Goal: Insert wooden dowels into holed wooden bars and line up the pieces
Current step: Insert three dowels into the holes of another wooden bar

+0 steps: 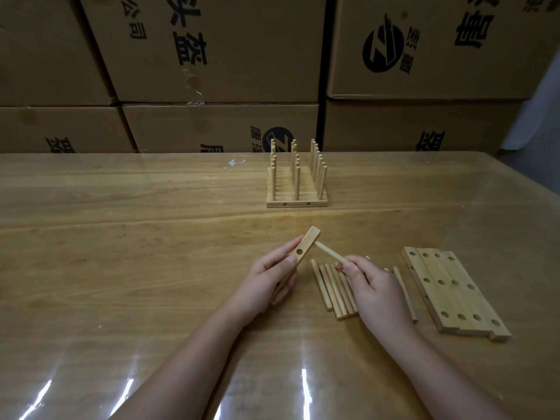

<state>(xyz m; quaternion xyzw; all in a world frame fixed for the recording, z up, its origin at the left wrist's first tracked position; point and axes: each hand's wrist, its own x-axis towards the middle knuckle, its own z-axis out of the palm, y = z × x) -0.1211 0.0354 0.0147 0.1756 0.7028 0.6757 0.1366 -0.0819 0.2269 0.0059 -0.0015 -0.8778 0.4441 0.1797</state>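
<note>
My left hand (266, 277) grips a holed wooden bar (94, 247), tilted up off the table with one hole facing me. My right hand (372, 286) pinches a wooden dowel (330, 252) whose far tip touches the bar near its upper end. Several loose dowels (330, 289) lie side by side on the table under and beside my right hand. Several holed bars (454, 292) lie flat together at the right. Farther back stands a row of finished bars with upright dowels (297, 183).
The work lies on a glossy wooden table (121, 237) with bright glare spots near its front edge. Stacked cardboard boxes (212, 56) form a wall behind the table. A small white scrap (233, 163) lies near the table's far edge.
</note>
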